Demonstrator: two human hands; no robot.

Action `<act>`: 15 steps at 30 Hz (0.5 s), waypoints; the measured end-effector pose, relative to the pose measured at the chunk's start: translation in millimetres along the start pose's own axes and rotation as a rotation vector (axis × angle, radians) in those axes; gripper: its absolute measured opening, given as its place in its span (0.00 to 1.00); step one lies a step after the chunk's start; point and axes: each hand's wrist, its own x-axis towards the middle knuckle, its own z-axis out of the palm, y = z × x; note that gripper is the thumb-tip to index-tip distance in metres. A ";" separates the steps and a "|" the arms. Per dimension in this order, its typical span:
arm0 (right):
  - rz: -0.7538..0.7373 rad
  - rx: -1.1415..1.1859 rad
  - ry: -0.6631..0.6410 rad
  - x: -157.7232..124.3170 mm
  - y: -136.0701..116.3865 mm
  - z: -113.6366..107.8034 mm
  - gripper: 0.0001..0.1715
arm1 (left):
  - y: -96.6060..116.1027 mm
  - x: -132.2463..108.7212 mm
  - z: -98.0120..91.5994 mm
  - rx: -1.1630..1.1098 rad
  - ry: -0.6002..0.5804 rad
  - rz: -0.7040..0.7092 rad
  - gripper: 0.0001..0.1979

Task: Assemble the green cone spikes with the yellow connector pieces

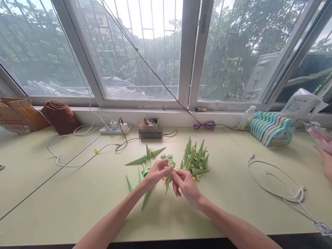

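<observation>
My left hand (158, 172) pinches a green plastic watering spike (168, 181) near its wide ribbed cap, the point aimed down toward me. At the spike's side my right hand (185, 183) grips a small yellow valve (176, 169); whether it sits in the spike or only touches it, I cannot tell. More green spikes (145, 166) lie loosely around my left hand, partly hidden by it. Beyond my right hand stands a dense cluster of spikes with yellow valves (195, 157). Small yellow pieces beneath my hands are mostly covered.
Behind the spikes sit a small open box (149, 122) and a power strip (115, 129) with cables. A brown pouch (60, 117) is at back left. Pastel hangers (271, 128) and a coiled white cable (276, 180) lie right, near another person's hand (326, 160).
</observation>
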 end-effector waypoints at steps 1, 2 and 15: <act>-0.003 0.000 0.010 0.0 -0.8 -0.2 0.23 | -0.2 0.1 0.1 -0.006 0.007 -0.004 0.17; -0.005 0.002 0.020 0.0 -1.5 -0.4 0.23 | -0.2 0.2 0.2 -0.010 0.011 -0.008 0.17; 0.007 -0.016 0.020 -0.4 -3.5 -0.4 0.24 | 2.3 0.5 1.6 0.000 -0.001 -0.018 0.17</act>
